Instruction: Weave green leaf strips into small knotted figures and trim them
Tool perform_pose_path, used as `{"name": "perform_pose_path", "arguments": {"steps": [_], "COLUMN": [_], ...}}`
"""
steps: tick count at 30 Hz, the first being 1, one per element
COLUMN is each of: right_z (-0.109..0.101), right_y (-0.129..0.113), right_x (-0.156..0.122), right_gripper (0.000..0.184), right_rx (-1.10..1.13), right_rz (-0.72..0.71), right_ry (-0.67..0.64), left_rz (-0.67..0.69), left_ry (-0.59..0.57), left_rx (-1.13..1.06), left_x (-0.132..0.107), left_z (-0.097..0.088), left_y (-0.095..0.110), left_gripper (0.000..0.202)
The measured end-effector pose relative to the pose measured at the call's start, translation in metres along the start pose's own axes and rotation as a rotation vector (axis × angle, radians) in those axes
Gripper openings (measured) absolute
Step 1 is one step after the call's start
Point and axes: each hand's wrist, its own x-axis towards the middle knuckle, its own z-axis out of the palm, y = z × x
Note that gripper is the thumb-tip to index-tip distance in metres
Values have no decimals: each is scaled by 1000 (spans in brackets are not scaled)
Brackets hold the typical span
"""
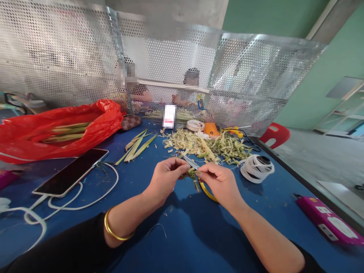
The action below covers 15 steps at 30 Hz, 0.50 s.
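Note:
Over the blue table (182, 231), my left hand (166, 178) is closed, pinching a small piece of green leaf (192, 174). My right hand (220, 182) is closed on a pair of scissors (191, 163) with yellow handles; the blades point up and left, meeting the leaf between the two hands. A gold bangle (112, 229) sits on my left wrist. Just beyond the hands lies a heap of leaf trimmings (210, 146).
A red plastic bag (57, 129) holding green stalks lies at the left, with loose leaf strips (138, 146) beside it. A phone (71, 172) on a white cable, a white tape roll (256, 168) and a pink case (327, 222) lie around. Two people sit behind the perforated metal screen (241, 79).

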Motion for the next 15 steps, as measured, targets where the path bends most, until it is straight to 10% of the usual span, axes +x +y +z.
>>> {"name": "perform_pose_path", "arguments": {"steps": [15], "right_z": [-9], "right_y": [1], "right_x": [-6], "right_gripper": [18], "right_rx": [-531], "right_rz": [-527], "right_ry": [321], "left_rz": [-269], "left_ry": [-26], "left_rx": [-147], "left_x": [-11], "left_z": [2], "left_y": [5], "left_gripper": [42]}}
